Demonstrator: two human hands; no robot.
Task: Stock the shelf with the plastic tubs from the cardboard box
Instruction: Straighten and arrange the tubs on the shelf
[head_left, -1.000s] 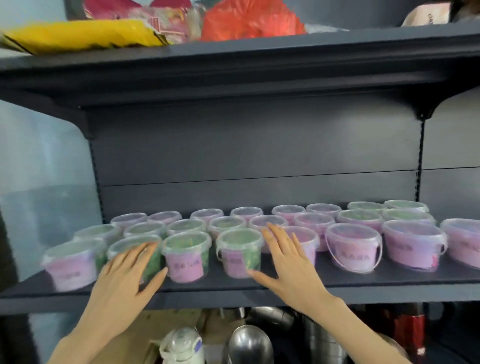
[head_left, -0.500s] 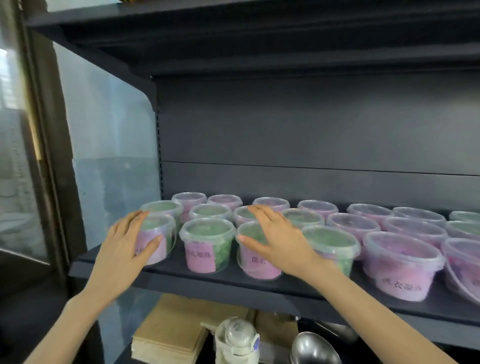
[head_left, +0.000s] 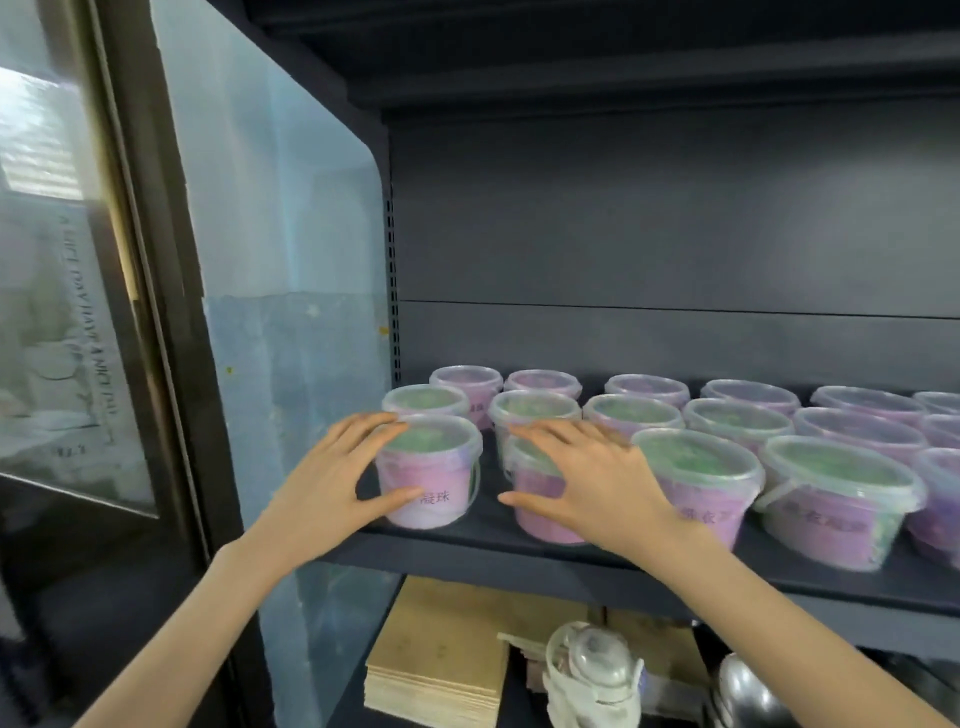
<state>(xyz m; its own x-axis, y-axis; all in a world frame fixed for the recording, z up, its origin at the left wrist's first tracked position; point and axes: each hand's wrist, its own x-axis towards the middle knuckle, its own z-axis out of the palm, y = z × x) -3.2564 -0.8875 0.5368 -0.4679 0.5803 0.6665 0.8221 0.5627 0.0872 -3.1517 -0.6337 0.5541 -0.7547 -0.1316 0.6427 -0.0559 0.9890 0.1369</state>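
Observation:
Several clear plastic tubs with pink labels and green or pink contents stand in rows on the dark grey shelf (head_left: 519, 557). My left hand (head_left: 332, 480) wraps the leftmost front tub (head_left: 441, 483), thumb on its label and fingers on the lid's left rim. My right hand (head_left: 592, 480) lies over the second front tub (head_left: 537, 501), fingers across the lid and thumb on its front. The palm hides most of that tub. More tubs (head_left: 841, 499) fill the shelf to the right. The cardboard box is not in view.
A translucent side panel (head_left: 291, 312) closes the shelf's left end, with a glass door (head_left: 62, 312) beyond it. On the lower shelf lie a stack of thin boards (head_left: 441, 654), a white kettle (head_left: 592, 675) and a metal pot (head_left: 748, 696).
The view has swung left along the shelf. Both hands moved to the left end of the front row and now close around the two leftmost front tubs.

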